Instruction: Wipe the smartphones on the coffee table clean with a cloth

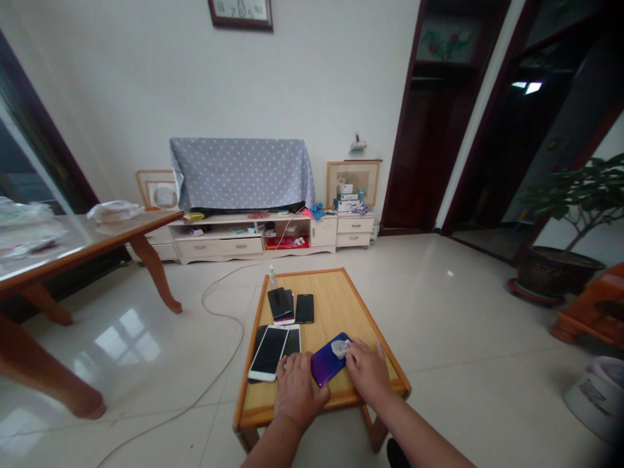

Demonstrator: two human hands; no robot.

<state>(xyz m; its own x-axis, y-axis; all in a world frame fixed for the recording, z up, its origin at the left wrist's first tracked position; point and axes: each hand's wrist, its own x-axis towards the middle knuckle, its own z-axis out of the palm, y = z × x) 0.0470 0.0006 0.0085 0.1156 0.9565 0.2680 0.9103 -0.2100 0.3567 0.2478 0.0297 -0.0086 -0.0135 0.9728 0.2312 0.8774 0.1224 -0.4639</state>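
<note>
A purple-blue phone (325, 361) lies face down on a small wooden table (336, 299). My left hand (296, 389) rests on the table at the phone's left edge, fingers curled against it. My right hand (366, 368) pinches a small pale cloth wad (340, 349) and presses it on the phone's upper end. To the left lie a white phone (268, 353) overlapping others, and further back a stack of dark phones (281, 305) beside a black phone (305, 308). A small spray bottle (272, 277) stands at the table's far left corner.
A large wooden table (73, 244) with plastic bags stands at left. A white cable (214, 312) runs across the tiled floor. A low cabinet (253, 237) with a cloth-covered television lines the wall. A potted plant (565, 260) and wooden furniture (595, 312) are at right.
</note>
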